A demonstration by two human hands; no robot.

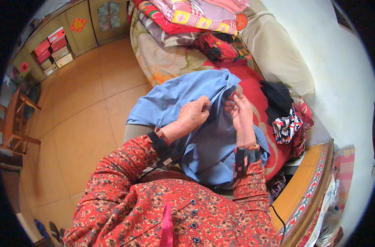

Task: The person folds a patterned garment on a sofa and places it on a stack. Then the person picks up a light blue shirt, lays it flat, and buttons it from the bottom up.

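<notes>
A blue buttoned garment, seemingly a shirt [172, 92], lies spread and rumpled across my lap. My left hand [195, 112] is closed on a fold of it near the middle, the fingertips turned away from view. Just to the right, my right hand [240, 109] is raised with its fingers parted and partly curled, beside the garment's upper edge. Whether those fingertips touch the cloth cannot be told. Part of the garment hangs below and between both wrists.
Folded bedding [203, 18] is stacked at the far end of a bed with a red blanket [253, 89]. Black cloth [275, 97] and a patterned cloth [286, 126] lie to the right. A wooden chair [16, 123] stands left, shoe boxes [62, 52] beyond.
</notes>
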